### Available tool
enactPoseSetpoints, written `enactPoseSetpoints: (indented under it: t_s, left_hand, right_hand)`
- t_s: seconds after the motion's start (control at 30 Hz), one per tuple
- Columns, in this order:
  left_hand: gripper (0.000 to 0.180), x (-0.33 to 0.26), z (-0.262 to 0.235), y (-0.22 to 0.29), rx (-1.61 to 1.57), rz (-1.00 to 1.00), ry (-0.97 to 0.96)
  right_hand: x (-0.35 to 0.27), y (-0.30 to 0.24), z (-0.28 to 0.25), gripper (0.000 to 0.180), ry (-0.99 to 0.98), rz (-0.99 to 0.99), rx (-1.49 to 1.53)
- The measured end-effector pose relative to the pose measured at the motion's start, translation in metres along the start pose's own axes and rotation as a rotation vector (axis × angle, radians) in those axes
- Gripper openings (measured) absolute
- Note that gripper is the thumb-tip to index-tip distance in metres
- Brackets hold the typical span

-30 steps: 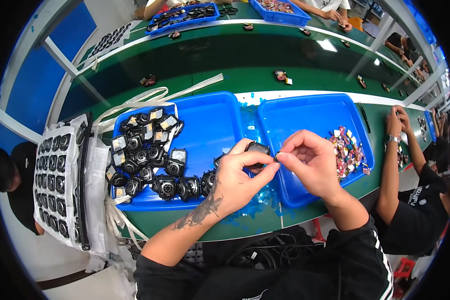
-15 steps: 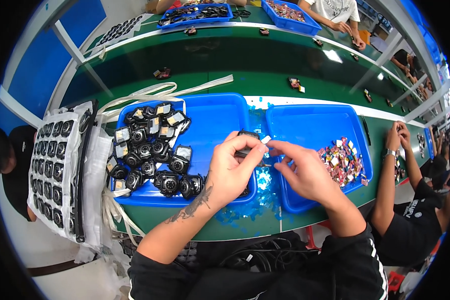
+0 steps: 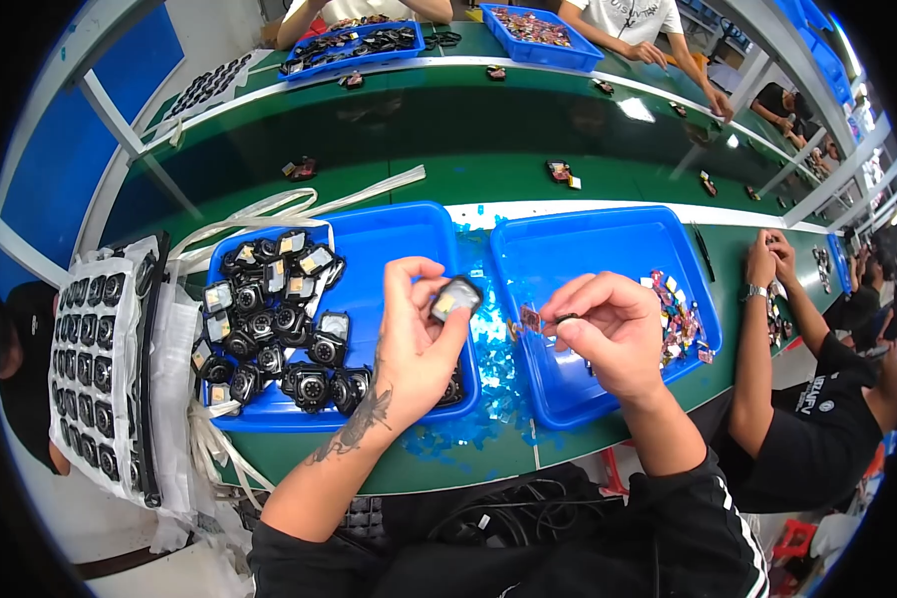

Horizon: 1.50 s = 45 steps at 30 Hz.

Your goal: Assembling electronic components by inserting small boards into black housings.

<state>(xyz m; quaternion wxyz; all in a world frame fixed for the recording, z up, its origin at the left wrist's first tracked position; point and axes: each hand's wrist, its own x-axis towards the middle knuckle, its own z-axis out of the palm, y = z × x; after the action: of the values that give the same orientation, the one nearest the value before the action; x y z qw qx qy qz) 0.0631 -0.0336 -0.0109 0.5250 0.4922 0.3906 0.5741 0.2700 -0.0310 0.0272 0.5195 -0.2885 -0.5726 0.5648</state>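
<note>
My left hand (image 3: 416, 334) grips a black smartwatch case (image 3: 455, 300) between thumb and fingers, its face with a pale tan-and-white patch turned up. My right hand (image 3: 608, 329) is pinched around a small dark part (image 3: 567, 318) above the right-hand blue tray (image 3: 528, 374). A little reddish board (image 3: 531, 319) shows at its fingertips; whether it joins the dark part I cannot tell. Several similar black watch cases (image 3: 289, 321) lie heaped in the left-hand blue tray (image 3: 394, 234). Small red, white and yellow pieces (image 3: 683, 319) are piled in the right tray.
Blue film scraps (image 3: 483, 399) are scattered between the trays. At the left stands a stack of white sheets holding watch cases (image 3: 95, 369), beside pale straps (image 3: 299, 209). Tweezers (image 3: 705, 252) lie right of the trays. A co-worker's hands (image 3: 770, 254) are at the right; others work across the green bench.
My hands have moved apart. The left one has brought the watch case left, face up; the right one now holds small parts over the right tray. The whole view has shifted slightly.
</note>
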Motion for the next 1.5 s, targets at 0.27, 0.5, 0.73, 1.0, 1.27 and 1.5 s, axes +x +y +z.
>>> enactPoseSetpoints:
  t_s: [0.27,0.5,0.73,1.0,1.27,1.5]
  left_hand:
    - [0.019,0.005,0.0,0.009,-0.04,-0.072,0.127]
    - [0.014,-0.006,0.012,-0.001,-0.149,-0.05,0.099]
    - [0.03,-0.012,0.017,0.005,-0.225,-0.144,-0.081]
    - [0.044,-0.012,0.017,0.004,-0.261,-0.175,0.029]
    - [0.043,-0.016,0.018,0.005,-0.274,-0.13,-0.162]
    - [0.042,-0.02,0.018,0.0,-0.25,-0.026,-0.218]
  right_hand:
    - [-0.01,-0.002,-0.005,0.02,0.08,0.178,-0.085]
    - [-0.021,0.011,0.024,0.011,-0.158,0.13,-0.319]
    - [-0.021,0.009,0.024,0.013,0.035,0.151,-0.374]
    - [-0.027,-0.002,0.015,0.012,0.048,0.097,-0.425]
    - [-0.008,-0.011,0.026,0.02,0.048,-0.115,-0.639]
    - [-0.006,-0.01,0.028,0.009,0.1,-0.11,-0.671]
